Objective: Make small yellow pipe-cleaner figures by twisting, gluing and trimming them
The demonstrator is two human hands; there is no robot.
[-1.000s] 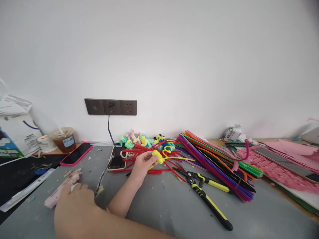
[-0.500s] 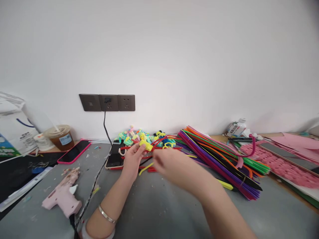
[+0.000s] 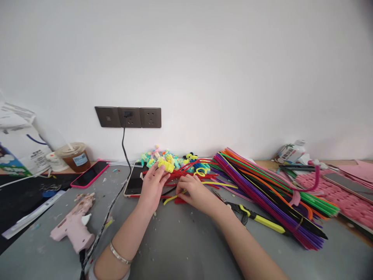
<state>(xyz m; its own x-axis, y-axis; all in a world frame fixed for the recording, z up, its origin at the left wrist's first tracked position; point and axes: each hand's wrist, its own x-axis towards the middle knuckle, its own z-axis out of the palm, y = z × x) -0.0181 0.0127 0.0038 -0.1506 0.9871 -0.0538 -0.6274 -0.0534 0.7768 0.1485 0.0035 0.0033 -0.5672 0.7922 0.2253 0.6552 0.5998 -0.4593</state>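
Observation:
My left hand (image 3: 153,182) is closed on a small yellow pipe-cleaner figure (image 3: 166,165), pinched between thumb and fingers above the pile. To its right, my right hand (image 3: 192,191) is low over the table, its fingertips pinching a yellow pipe cleaner (image 3: 171,198) lying there. Red pipe cleaners (image 3: 175,175) spread behind and under both hands. Behind the left hand sits a heap of small pastel pipe-cleaner figures (image 3: 150,160). Next to them is a yellow and blue figure (image 3: 190,157). A dark phone (image 3: 134,182) lies partly behind my left hand.
Yellow-handled pliers (image 3: 266,223) lie right of my right hand, beside a large bundle of coloured pipe cleaners (image 3: 262,190). At left are a pink glue gun (image 3: 72,229), its cable (image 3: 112,210), a pink-edged phone (image 3: 91,174) and a drink cup (image 3: 76,159).
My right hand, blurred before, has come down to the yellow pipe cleaner on the table. My left hand still holds the yellow figure. More of the pliers now shows.

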